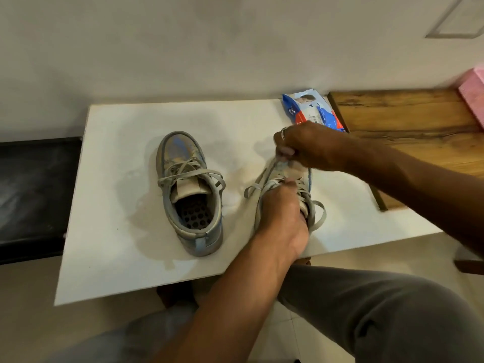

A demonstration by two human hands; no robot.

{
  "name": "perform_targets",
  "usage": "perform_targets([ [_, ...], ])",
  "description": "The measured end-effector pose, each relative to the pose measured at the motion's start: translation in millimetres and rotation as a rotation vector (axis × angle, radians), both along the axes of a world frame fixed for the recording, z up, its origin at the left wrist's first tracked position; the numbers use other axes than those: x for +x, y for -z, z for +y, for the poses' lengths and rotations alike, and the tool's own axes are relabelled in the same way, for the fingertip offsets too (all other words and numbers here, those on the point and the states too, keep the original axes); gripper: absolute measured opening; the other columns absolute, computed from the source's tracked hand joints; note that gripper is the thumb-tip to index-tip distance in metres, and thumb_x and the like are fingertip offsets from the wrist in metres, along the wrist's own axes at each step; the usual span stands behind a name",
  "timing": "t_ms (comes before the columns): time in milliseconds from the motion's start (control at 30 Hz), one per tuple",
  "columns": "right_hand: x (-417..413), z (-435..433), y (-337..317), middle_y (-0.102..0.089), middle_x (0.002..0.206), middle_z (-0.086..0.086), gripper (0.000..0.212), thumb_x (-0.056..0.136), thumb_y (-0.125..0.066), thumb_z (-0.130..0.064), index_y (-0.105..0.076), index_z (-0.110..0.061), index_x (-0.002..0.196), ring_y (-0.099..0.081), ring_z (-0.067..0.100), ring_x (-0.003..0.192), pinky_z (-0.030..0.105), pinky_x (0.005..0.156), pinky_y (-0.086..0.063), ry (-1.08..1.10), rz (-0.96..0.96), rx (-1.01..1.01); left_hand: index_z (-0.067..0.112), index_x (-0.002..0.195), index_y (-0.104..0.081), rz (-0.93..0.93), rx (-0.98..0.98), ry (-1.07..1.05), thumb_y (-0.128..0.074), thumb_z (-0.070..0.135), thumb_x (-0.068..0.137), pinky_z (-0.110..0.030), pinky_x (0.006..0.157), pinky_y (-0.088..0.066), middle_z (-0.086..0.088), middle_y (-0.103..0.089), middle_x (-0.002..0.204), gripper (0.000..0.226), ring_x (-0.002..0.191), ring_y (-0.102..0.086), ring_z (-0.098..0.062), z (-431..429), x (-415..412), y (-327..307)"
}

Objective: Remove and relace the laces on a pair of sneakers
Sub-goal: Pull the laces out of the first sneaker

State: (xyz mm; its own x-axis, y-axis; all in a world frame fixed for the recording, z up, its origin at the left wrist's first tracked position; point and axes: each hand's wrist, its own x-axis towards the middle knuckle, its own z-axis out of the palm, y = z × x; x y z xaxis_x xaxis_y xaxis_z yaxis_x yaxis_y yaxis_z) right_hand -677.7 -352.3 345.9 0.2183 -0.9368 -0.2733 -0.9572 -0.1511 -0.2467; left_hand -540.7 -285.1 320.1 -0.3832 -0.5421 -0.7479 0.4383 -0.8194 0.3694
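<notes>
Two worn grey sneakers w/ pale blue trim sit on a matte white table top [125, 158] that shows faint water marks. The free sneaker [191, 195] stands upright on its sole near the table's middle. Its smooth upper has a blue sheen at the rounded toe, the beige tongue is folded up, and the insole is dark w/ round perforations. Its flat grey laces [183, 174] are threaded but slack, ends trailing to both sides. The long axis runs near-to-far: toe points away from the person, leaning a bit left, heel tab toward them.

The held sneaker [303, 191] is to the right, well apart from the first and lying the same way, toe away. Much of it is hidden by both hands. The L hand [280, 216] is curled round its heel and collar. The R hand [306, 145], w/ a ring [283, 133] on one finger, is over the toe end, fingertips pinching a strand of the flat lace [269, 171]. Another loop hangs off the shoe's right side.

Behind the R hand lies a glossy blue, white and red wipes pack [311, 111] at the table's far edge. Right of it is a wood-grain surface [408, 119] w/ a pink block [474, 93] on it. A black surface [34, 184] is at left. Grey trousers [379, 310] are in the foreground.
</notes>
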Motion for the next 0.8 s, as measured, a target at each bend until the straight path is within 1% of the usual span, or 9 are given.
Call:
perform_targets([
  [100,5.3,2.5,2.6,-0.065,0.083,-0.010,0.038,0.089,-0.061,-0.001,-0.041,-0.026,0.069,-0.067,0.020,0.088,0.032,0.073,-0.051,0.023,-0.015,-0.023,0.021,0.084,-0.065,-0.024,0.007,0.028,-0.052,0.010,0.096,-0.029,0.077,-0.053,-0.006,-0.067,0.088,0.021,0.083,-0.062,-0.018,0.1,1.8,-4.5],
  [167,16.5,11.4,8.3,-0.068,0.084,-0.010,0.038,0.088,-0.064,-0.003,-0.040,-0.025,0.068,-0.068,0.017,0.084,0.036,0.074,-0.053,-0.036,-0.099,-0.014,0.021,0.081,-0.065,-0.034,0.000,0.040,-0.051,0.009,0.096,-0.025,0.069,-0.050,-0.004,-0.065,0.084,0.023,0.077,-0.059,-0.015,-0.1,1.9,-7.0],
  [300,9.4,2.7,4.0,-0.070,0.089,-0.008,0.033,0.090,-0.062,-0.002,-0.044,-0.021,0.071,-0.067,0.016,0.086,0.041,0.082,-0.054,0.043,-0.053,-0.020,0.023,0.080,-0.063,-0.077,0.005,0.065,-0.054,0.011,0.096,-0.023,0.066,-0.050,-0.001,-0.067,0.081,0.022,0.077,-0.062,-0.014,0.9,4.6,-10.4],
  [367,16.0,3.3,4.4,-0.068,0.084,-0.010,0.036,0.089,-0.063,-0.003,-0.043,-0.025,0.069,-0.066,0.010,0.081,0.034,0.080,-0.055,0.039,-0.068,-0.035,0.022,0.079,-0.063,-0.076,0.010,0.075,-0.053,0.009,0.095,-0.022,0.063,-0.049,-0.001,-0.065,0.078,0.023,0.072,-0.061,-0.013,0.5,6.4,-12.2],
  [433,29.7,10.3,8.2,-0.063,0.076,-0.016,0.034,0.088,-0.064,-0.002,-0.046,-0.023,0.069,-0.064,0.004,0.075,0.017,0.070,-0.050,-0.024,-0.084,0.003,0.023,0.074,-0.061,-0.065,-0.008,0.081,-0.051,0.006,0.094,-0.022,0.061,-0.045,-0.001,-0.059,0.074,0.029,0.066,-0.054,-0.011,-0.2,7.1,-14.8],
  [533,23.1,2.8,3.5,-0.060,0.080,-0.016,0.008,0.090,-0.063,-0.003,-0.061,-0.010,0.087,-0.062,0.010,0.081,0.016,0.069,-0.046,-0.056,0.037,0.049,0.023,0.076,-0.061,-0.082,-0.025,0.104,-0.052,0.008,0.095,-0.024,0.066,-0.046,-0.001,-0.061,0.078,0.026,0.073,-0.055,-0.013,1.7,7.5,-15.4],
  [633,8.8,-10.2,-4.0,-0.066,0.093,-0.005,0.017,0.092,-0.059,-0.001,-0.055,-0.016,0.086,-0.063,0.015,0.090,0.026,0.080,-0.052,0.038,0.116,0.059,0.021,0.081,-0.061,-0.087,-0.023,0.131,-0.053,0.011,0.096,-0.026,0.070,-0.048,-0.002,-0.064,0.083,0.019,0.080,-0.058,-0.015,3.2,9.4,-14.9],
  [733,25.9,2.1,-2.8,-0.059,0.080,-0.013,0.007,0.092,-0.061,-0.006,-0.058,-0.009,0.088,-0.061,0.012,0.079,0.012,0.067,-0.046,-0.009,0.068,0.082,0.019,0.078,-0.060,-0.100,0.002,0.127,-0.052,0.009,0.095,-0.025,0.066,-0.046,-0.002,-0.060,0.077,0.021,0.071,-0.055,-0.013,1.1,8.0,-16.5],
  [800,29.8,8.2,-0.9,-0.059,0.077,-0.016,0.004,0.090,-0.063,-0.004,-0.060,-0.004,0.088,-0.062,0.013,0.076,0.013,0.067,-0.045,-0.054,0.007,0.070,0.018,0.076,-0.060,-0.099,0.010,0.130,-0.052,0.008,0.095,-0.025,0.064,-0.044,-0.002,-0.057,0.074,0.023,0.067,-0.051,-0.013,1.0,8.3,-17.9],
])
